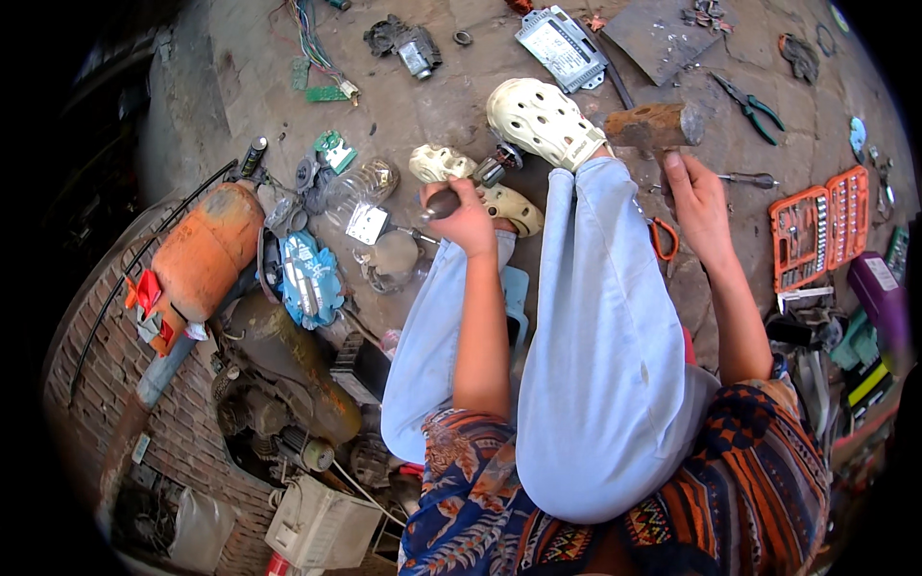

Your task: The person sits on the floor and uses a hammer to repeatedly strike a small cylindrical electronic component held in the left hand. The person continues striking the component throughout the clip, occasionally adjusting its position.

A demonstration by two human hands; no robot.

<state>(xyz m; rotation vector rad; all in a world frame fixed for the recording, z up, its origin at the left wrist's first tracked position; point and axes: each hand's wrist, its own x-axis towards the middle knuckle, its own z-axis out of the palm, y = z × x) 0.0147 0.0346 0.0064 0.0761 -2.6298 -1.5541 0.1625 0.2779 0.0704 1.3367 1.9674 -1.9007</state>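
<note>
My left hand (463, 223) is closed around a dark, rounded handle end (443, 204); the rest of that tool is hidden by the hand. Just beyond it, a small metal motor part (492, 171) lies between my cream clogs (538, 117). My right hand (698, 202) grips a hammer, whose rusty block-shaped head (655, 126) is raised beyond the fingers, to the right of the clog. Most of its handle is out of sight. On the ground by my right hand are a screwdriver (751, 180) and orange-handled scissors (664, 238).
At right lie pliers (751, 110) and an orange tool case (819, 228). A silver electronic module (562, 48) and a metal plate (660, 38) lie ahead. Left are a clear plastic bottle (357, 192), a blue bag (309, 278) and an orange cylinder (207, 252).
</note>
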